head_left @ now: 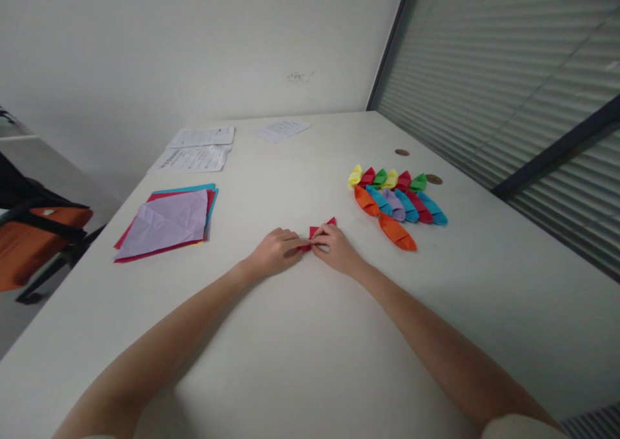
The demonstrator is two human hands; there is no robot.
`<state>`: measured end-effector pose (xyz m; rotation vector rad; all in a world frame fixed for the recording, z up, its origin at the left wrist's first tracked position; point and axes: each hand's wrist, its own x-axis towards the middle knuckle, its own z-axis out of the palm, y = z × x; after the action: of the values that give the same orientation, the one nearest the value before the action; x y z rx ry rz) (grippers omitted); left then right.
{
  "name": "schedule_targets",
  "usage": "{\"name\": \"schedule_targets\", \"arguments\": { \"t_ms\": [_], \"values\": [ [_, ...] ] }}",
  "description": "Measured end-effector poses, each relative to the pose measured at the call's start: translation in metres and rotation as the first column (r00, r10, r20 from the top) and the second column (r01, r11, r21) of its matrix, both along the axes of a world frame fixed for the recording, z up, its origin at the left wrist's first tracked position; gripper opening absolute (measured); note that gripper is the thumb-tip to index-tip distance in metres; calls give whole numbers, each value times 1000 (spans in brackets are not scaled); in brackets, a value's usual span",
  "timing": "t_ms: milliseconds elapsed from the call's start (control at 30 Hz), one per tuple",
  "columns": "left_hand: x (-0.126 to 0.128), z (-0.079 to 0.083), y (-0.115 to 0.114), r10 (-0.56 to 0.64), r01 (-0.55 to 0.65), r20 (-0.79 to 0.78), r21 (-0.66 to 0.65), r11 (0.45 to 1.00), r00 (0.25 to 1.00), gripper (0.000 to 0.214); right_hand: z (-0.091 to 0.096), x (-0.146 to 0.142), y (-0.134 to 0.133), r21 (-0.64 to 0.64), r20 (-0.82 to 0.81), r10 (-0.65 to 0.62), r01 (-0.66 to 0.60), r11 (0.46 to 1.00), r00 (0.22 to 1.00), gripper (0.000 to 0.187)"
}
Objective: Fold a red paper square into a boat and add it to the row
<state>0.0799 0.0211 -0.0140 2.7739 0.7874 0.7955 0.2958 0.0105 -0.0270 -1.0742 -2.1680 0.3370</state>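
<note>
A small folded red paper (323, 227) lies on the white table (300, 336) in the middle. My left hand (275, 252) pinches its left end, fingers curled and pressed down on it. On the piece's right side my right hand (336, 248) does the same, fingers closed over the fold. Only the paper's far corners show past my fingers. To the right, several finished folded paper boats (397, 200) in yellow, red, green, orange, blue and purple lie in rows.
A stack of coloured paper sheets (167, 223), purple on top, lies at the left. Printed white papers (201, 148) rest at the table's far side. Two round brown discs (433, 179) sit near the blinds on the right. An orange chair (33, 239) stands left of the table.
</note>
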Motion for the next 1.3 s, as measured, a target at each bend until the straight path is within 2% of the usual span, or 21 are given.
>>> {"name": "schedule_targets", "arguments": {
  "t_ms": [133, 233, 300, 600, 767, 1033, 1300],
  "values": [
    [4, -4, 2, 107, -95, 68, -155, 983, 992, 18, 3, -1, -2, 2, 20, 5, -5, 1000, 1000, 12],
    [6, -5, 1, 208, -153, 135, -336, 929, 969, 15, 5, -1, -3, 6, 55, 7, -8, 1000, 998, 12],
    [8, -5, 1, 255, -177, 151, -400, 899, 955, 14, 6, -1, -3, 8, 70, 18, -19, 1000, 997, 14],
    [11, -8, 4, 318, -259, 90, -394, 882, 944, 10, 5, 0, -1, 42, 83, 63, -66, 997, 995, 18],
    [13, -6, 5, 369, -295, 91, -442, 847, 925, 8, 5, 0, -2, 46, 92, 51, -56, 997, 994, 13],
    [11, -3, 12, 418, -272, 124, -591, 760, 900, 12, 6, -9, -5, -2, 97, -71, 71, 997, 993, 15],
    [7, 3, 21, 379, -257, 81, -604, 755, 922, 15, 4, -13, -5, -19, 63, -121, 122, 992, 991, 12]
  ]
}}
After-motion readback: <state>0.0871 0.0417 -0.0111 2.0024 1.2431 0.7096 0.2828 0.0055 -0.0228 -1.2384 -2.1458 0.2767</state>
